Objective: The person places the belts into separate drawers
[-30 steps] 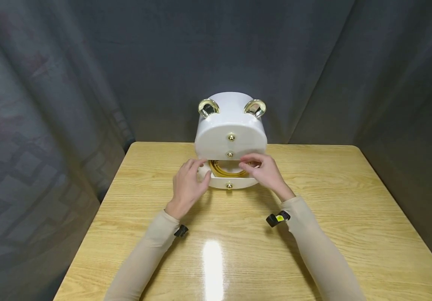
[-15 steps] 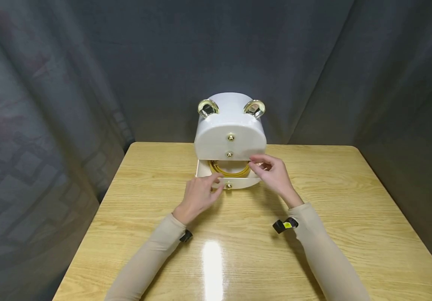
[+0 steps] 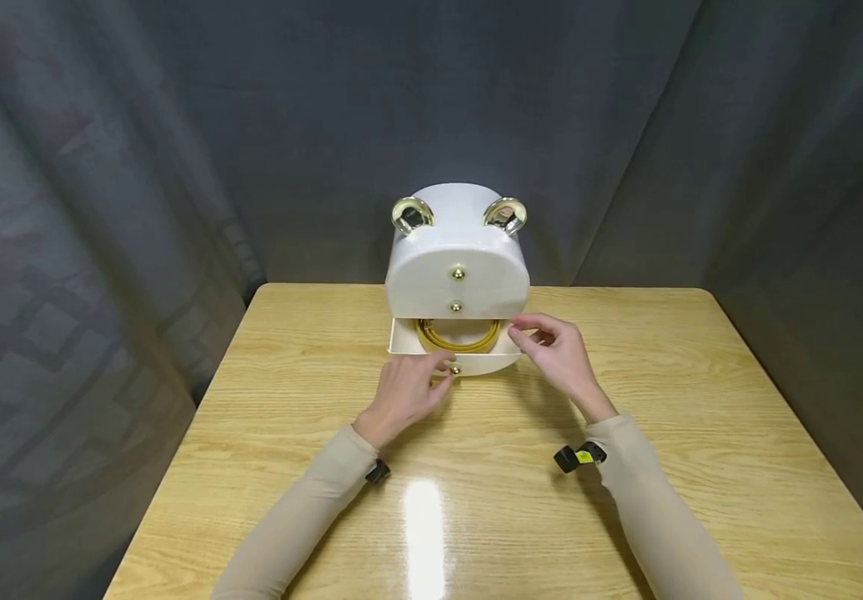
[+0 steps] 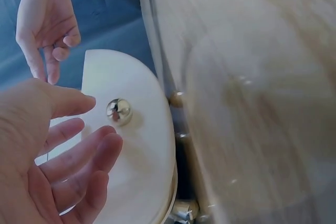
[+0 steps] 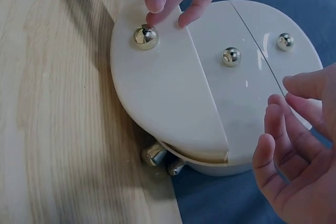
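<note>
A white rounded cabinet [image 3: 457,287] with gold ear-like rings stands at the table's back. Its bottom drawer [image 3: 491,364] is pulled out, with a coiled yellow cable [image 3: 484,343] inside. My left hand [image 3: 406,390] hovers at the drawer front, thumb and fingers parted close to the gold knob [image 4: 119,112]; in the left wrist view they appear apart from it. Off the drawer's right corner is my right hand [image 3: 562,358], its fingers loosely bent and holding nothing. In the right wrist view, the two upper drawers' knobs [image 5: 231,56] show on closed fronts.
The wooden table [image 3: 671,400] runs wide on both sides of the cabinet. Small gold feet [image 5: 153,154] carry the cabinet. Behind it hangs a dark grey curtain [image 3: 326,125], with another curtain on the left.
My left hand has moved from the drawer's left side down and right to the knob. The right hand has drawn back rightward from the drawer opening. The cable stays in the drawer.
</note>
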The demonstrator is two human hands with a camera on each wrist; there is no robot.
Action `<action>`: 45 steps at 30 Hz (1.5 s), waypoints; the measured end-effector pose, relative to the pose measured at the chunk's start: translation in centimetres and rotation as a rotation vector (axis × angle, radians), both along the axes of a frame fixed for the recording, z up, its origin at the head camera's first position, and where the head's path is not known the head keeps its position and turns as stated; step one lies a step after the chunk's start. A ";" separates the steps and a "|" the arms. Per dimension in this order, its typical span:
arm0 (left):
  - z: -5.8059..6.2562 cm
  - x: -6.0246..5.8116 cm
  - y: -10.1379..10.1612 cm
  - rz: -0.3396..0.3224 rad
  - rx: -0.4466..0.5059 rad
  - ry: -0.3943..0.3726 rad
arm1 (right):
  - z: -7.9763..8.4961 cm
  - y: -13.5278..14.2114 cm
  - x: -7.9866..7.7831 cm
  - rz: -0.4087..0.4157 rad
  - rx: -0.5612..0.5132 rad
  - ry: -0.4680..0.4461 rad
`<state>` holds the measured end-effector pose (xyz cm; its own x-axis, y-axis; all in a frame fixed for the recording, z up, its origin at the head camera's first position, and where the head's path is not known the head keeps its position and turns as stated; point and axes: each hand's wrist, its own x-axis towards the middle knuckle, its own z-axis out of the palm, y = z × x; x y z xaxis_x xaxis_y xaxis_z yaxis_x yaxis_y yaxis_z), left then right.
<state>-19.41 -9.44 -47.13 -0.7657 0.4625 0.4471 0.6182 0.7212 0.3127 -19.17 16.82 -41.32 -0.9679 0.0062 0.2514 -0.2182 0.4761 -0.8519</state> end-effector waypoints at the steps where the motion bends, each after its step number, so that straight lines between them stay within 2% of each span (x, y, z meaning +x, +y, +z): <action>1: -0.1 0.0 0.1 -0.003 -0.004 -0.007 | -0.1 0.1 0.1 -0.003 0.001 -0.002; 5: -0.2 0.0 0.3 -0.001 -0.028 -0.013 | -0.2 0.4 0.4 -0.011 0.003 -0.015; 16: -0.7 -0.5 0.9 0.026 -0.072 0.056 | -0.6 1.1 1.1 -0.033 -0.023 -0.013; 24: -1.1 -0.6 1.1 0.050 -0.049 0.075 | -1.5 1.8 1.4 -0.056 0.011 -0.020; 35: -1.1 -0.8 1.4 0.058 -0.031 0.090 | -2.3 2.8 2.0 -0.060 0.044 -0.034; 45: -0.8 -1.1 1.7 0.061 -0.021 0.055 | -2.9 3.5 2.9 -0.067 0.073 -0.044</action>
<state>-20.47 -7.72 -47.96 -0.7673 0.4254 0.4798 0.5886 0.7642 0.2637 -16.30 20.29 -44.20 -0.9760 0.0546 0.2107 -0.1468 0.5493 -0.8226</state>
